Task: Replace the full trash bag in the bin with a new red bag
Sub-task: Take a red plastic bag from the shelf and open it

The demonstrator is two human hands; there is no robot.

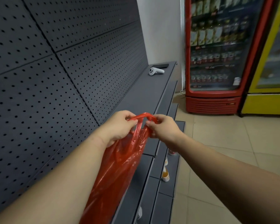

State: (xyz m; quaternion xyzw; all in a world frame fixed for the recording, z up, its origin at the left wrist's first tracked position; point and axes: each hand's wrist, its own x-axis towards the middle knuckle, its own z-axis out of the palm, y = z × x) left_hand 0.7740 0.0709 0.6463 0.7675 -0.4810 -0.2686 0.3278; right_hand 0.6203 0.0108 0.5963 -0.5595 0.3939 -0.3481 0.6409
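A: Item: legible text. What is recorded?

B: None that can be read. Price tags on the shelf rails of the red drinks cooler (215, 50) are blurred; red marks are seen, no figures.

A: Bottle labels?

B: Too small. A badge on the cooler's base grille (212, 105) is likewise illegible.

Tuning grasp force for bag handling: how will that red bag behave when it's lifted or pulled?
Likely floppy: the red bag hangs limp and creased below the left hand and right hand, which pinch its top. Probably very light, since the film looks thin and translucent. Its glossy surface suggests it may slip from a loose pinch.
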